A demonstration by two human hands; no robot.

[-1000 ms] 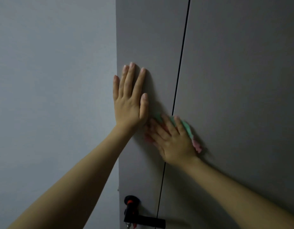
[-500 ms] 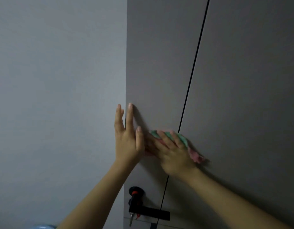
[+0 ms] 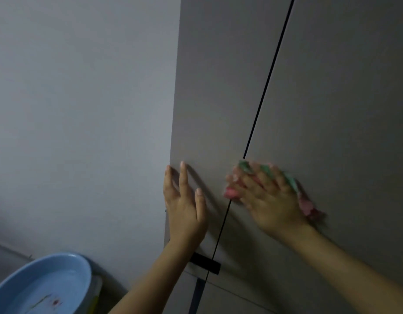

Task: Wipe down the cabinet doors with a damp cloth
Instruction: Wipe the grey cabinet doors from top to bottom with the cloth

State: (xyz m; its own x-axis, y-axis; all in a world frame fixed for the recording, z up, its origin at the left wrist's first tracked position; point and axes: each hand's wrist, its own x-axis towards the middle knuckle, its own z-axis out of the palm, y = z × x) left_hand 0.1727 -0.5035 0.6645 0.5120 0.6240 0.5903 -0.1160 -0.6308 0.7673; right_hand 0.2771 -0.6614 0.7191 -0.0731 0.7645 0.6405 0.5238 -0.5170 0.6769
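In front of me to the left a plain pale grey wall [image 3: 82, 109] fills most of what I see, lit dimly and evenly, brighter near its right edge. Low down on my left a round light blue basin [image 3: 41, 286] holds a little water, with a faint reddish mark on its bottom. Behind the basin a darker strip of floor [image 3: 5, 254] shows.

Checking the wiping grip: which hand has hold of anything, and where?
The right hand presses the green-and-pink cloth flat against the grey cabinet door, fingers spread over its middle. The left hand holds nothing.
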